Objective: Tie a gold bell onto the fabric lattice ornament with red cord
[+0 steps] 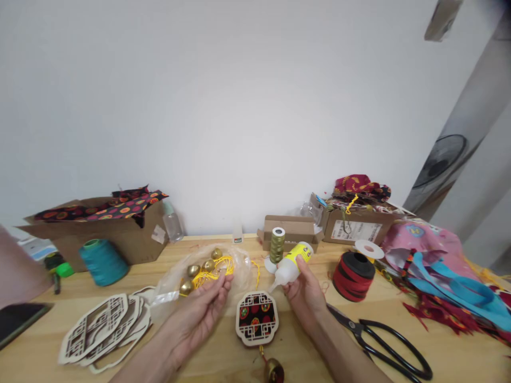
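My right hand (305,295) is closed round a glue bottle (294,263) with a yellow label, tilted so its nozzle points down and left. Just below the nozzle lies a pale wooden lattice ornament (257,319) backed with dark patterned fabric. A brass bell (274,369) hangs from its lower edge on a cord. My left hand (207,306) has its thumb and fingers drawn together; whatever they hold, if anything, is hidden. Directly behind it are yellow cords (207,275) and several brass bells (194,270) on a clear plastic bag (167,287).
Stacked wooden lattice frames (99,330) and a teal thread cone (102,261) stand left. Black-handled scissors (383,340), a red-and-black ribbon roll (353,276) and fabric scraps (447,314) lie right. Cardboard boxes (136,242) and a gold thread spool (277,246) line the back.
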The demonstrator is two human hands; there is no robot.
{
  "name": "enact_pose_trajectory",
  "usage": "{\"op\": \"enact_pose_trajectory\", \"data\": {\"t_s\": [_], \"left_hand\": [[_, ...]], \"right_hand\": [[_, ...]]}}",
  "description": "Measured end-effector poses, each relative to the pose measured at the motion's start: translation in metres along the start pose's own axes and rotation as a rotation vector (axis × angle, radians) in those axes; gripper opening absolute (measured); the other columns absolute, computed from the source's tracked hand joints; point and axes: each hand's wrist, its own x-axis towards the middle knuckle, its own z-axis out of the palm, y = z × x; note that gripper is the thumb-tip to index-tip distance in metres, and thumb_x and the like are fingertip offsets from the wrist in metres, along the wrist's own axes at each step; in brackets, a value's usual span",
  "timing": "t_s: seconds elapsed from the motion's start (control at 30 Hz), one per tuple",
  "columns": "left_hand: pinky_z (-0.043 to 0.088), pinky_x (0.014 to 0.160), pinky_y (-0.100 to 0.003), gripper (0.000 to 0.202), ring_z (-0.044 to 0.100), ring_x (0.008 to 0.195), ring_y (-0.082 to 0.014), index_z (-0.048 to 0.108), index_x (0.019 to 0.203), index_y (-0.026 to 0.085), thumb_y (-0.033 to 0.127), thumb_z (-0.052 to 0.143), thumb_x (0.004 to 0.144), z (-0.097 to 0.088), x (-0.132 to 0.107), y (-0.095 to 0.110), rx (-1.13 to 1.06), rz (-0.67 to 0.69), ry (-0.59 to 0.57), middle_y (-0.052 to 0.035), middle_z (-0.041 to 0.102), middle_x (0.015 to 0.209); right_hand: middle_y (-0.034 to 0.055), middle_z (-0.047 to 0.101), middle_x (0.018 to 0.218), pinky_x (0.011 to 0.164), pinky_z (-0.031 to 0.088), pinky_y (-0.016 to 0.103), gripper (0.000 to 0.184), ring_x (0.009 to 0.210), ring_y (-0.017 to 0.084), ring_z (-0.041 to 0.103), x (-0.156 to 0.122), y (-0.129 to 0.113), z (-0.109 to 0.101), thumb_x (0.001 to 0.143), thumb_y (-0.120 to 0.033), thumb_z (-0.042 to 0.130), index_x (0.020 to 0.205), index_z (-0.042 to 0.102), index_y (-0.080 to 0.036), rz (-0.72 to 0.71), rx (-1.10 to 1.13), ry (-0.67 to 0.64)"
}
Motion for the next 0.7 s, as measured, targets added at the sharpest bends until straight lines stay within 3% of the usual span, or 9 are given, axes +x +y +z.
{"op": "enact_pose_trajectory", "data": {"t_s": [0.17, 0.43, 0.53, 0.7], "left_hand": [[0.056, 0.062, -0.020, 0.023, 0.066, 0.067, -0.0162, 0.058, 0.087, -0.002, -0.011, 0.040, 0.075, -0.006, 0.002, 0.000, 0.141, 0.036, -0.005, -0.0171, 0.065, 0.081], [0.056, 0.059, -0.017, 0.045, 0.067, 0.070, -0.0167, 0.039, 0.118, -0.002, -0.013, 0.034, 0.075, 0.000, 0.004, -0.010, 0.064, -0.069, -0.078, -0.0179, 0.066, 0.085], [0.056, 0.061, -0.018, 0.044, 0.067, 0.072, -0.0173, 0.038, 0.119, -0.004, -0.012, 0.036, 0.075, -0.006, 0.008, -0.015, 0.014, -0.059, -0.040, -0.0182, 0.066, 0.085], [0.056, 0.072, -0.029, 0.028, 0.062, 0.088, -0.0269, 0.053, 0.102, -0.006, -0.005, 0.045, 0.075, -0.016, 0.006, -0.012, 0.010, -0.073, -0.051, -0.0246, 0.064, 0.094]], "right_hand": [[-0.0005, 0.066, 0.060, 0.040, 0.041, 0.015, 0.024, 0.046, 0.009, 0.055, 0.003, 0.003, -0.002, 0.059, -0.030, 0.069, 0.072, 0.057, -0.014, -0.022, -0.046, 0.007], [-0.0037, 0.059, 0.052, 0.038, 0.035, 0.016, 0.025, 0.041, 0.006, 0.047, 0.006, 0.007, -0.010, 0.058, -0.030, 0.071, 0.064, 0.056, -0.012, -0.126, -0.214, 0.015], [-0.0032, 0.060, 0.054, 0.041, 0.037, 0.016, 0.023, 0.045, 0.008, 0.050, 0.004, 0.006, -0.012, 0.058, -0.028, 0.072, 0.065, 0.057, -0.012, -0.163, -0.301, 0.018], [0.0007, 0.064, 0.061, 0.049, 0.044, 0.022, 0.025, 0.052, 0.013, 0.056, 0.001, 0.008, -0.010, 0.056, -0.027, 0.073, 0.071, 0.059, -0.012, -0.181, -0.414, -0.009]]}}
